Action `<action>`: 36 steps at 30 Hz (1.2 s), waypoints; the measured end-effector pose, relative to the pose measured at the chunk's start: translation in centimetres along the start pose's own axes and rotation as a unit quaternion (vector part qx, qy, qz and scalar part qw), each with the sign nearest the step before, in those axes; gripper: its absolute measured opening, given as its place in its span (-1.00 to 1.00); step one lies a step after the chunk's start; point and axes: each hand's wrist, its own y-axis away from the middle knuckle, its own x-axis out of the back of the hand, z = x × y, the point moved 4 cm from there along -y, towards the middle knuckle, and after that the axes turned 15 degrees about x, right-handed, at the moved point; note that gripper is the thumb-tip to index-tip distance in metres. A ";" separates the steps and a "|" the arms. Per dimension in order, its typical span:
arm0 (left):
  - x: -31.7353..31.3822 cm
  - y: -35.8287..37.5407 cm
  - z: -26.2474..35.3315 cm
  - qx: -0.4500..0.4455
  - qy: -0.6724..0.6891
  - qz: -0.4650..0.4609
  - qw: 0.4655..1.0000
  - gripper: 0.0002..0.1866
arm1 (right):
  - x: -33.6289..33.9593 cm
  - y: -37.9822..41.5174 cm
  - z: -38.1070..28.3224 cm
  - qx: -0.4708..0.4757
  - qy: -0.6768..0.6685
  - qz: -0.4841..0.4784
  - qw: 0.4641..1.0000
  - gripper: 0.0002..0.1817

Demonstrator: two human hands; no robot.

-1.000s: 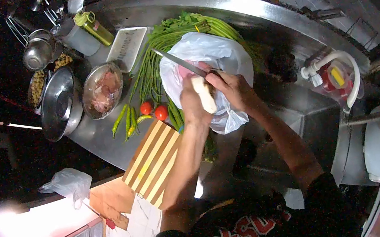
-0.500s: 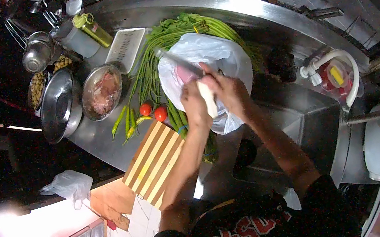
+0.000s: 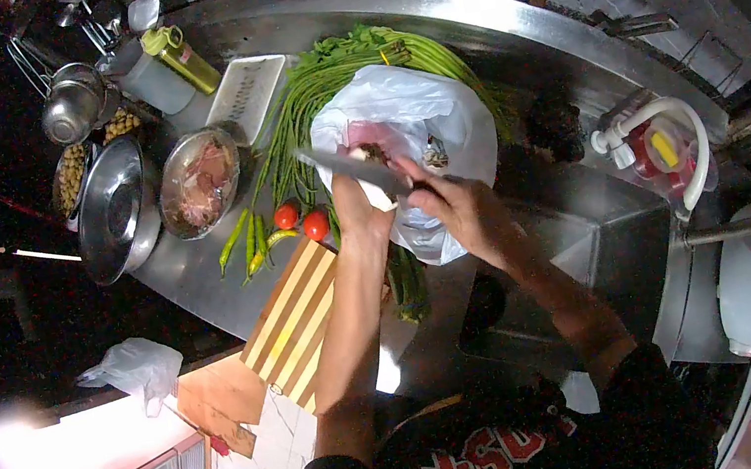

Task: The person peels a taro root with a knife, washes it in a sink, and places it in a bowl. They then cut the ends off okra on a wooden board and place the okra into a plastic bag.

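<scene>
My left hand [image 3: 354, 210] grips a pale, peeled piece of root vegetable [image 3: 378, 196] above the steel counter. My right hand [image 3: 455, 203] holds a knife [image 3: 352, 169], whose blade lies across the top of the vegetable and points left. Both hands hover over a white plastic bag [image 3: 435, 113] that holds pink scraps. A striped wooden cutting board [image 3: 302, 320] lies just below my left wrist.
Long green beans [image 3: 313, 105] spread behind the bag. Two tomatoes [image 3: 303, 220] and green chilies [image 3: 248, 241] sit left of my hands. A bowl of meat [image 3: 200, 180], steel bowls [image 3: 112, 209], a white tray [image 3: 248, 96] and a bottle [image 3: 185, 55] stand far left. A sink [image 3: 561, 262] lies right.
The vegetable has tipped from upright to more level. The knife blade has dropped from pointing up-left to lying lower across the vegetable. Both hands shifted slightly left and down.
</scene>
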 end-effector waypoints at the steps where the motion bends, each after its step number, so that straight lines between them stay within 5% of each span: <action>1: 0.2 -0.3 0.2 0.000 0.000 0.000 1.000 -0.69 | -0.3 0.5 0.0 0.000 0.000 0.000 1.000 -0.45; 7: -0.4 -1.3 0.7 0.028 0.015 -0.032 0.999 -0.65 | -0.9 1.0 -1.2 0.046 0.136 -0.019 0.989 -0.39; 14: -0.6 -0.7 -0.7 0.007 0.098 -0.097 0.990 -0.71 | -1.1 0.2 -1.3 0.053 0.140 -0.008 0.989 -0.39; 15: 0.2 -0.4 -1.2 -0.011 0.059 -0.004 0.998 -0.79 | -1.1 -0.3 -1.1 0.035 0.135 -0.003 0.990 -0.42; 17: 0.0 0.0 -2.4 -0.036 -0.019 -0.037 0.998 -0.83 | -1.1 -1.1 -0.3 0.016 0.130 0.001 0.991 -0.45; 23: -0.8 0.2 -0.8 -0.026 -0.014 0.018 0.999 -0.77 | -0.4 -1.6 1.1 0.005 -0.078 0.031 0.996 -0.51; 27: -0.3 0.1 0.1 -0.063 0.012 0.029 0.998 -0.77 | 0.1 -0.9 -1.4 0.022 0.070 -0.055 0.996 -0.48; 29: 0.2 -0.4 0.6 -0.075 -0.004 -0.059 0.995 -0.83 | -0.1 -0.8 -1.1 0.029 0.052 -0.041 0.997 -0.43; 35: -1.4 1.4 -3.2 -0.021 -0.084 0.077 0.993 -0.71 | 0.4 -2.4 0.2 0.077 0.120 0.059 0.988 -0.47; 36: -1.3 1.7 -4.3 -0.005 -0.108 0.091 0.990 -0.70 | 0.8 -3.2 1.7 -0.017 0.023 0.015 0.999 -0.48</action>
